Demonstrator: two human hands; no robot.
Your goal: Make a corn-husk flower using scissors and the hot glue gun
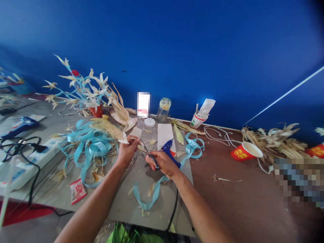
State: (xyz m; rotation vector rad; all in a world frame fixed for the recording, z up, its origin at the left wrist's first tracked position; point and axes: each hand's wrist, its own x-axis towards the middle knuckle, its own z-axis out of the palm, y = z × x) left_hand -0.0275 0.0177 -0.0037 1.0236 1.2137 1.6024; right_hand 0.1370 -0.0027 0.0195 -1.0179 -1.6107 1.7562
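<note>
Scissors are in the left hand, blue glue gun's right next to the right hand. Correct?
Not quite: the head view shows the scissors in the right hand. The blue glue gun is indeed right next to the right hand.

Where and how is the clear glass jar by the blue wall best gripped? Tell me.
Probably around the middle of the clear glass jar, coming from the front: its body is rounded and upright, with the blue wall behind and a flat white sheet before it.
</note>
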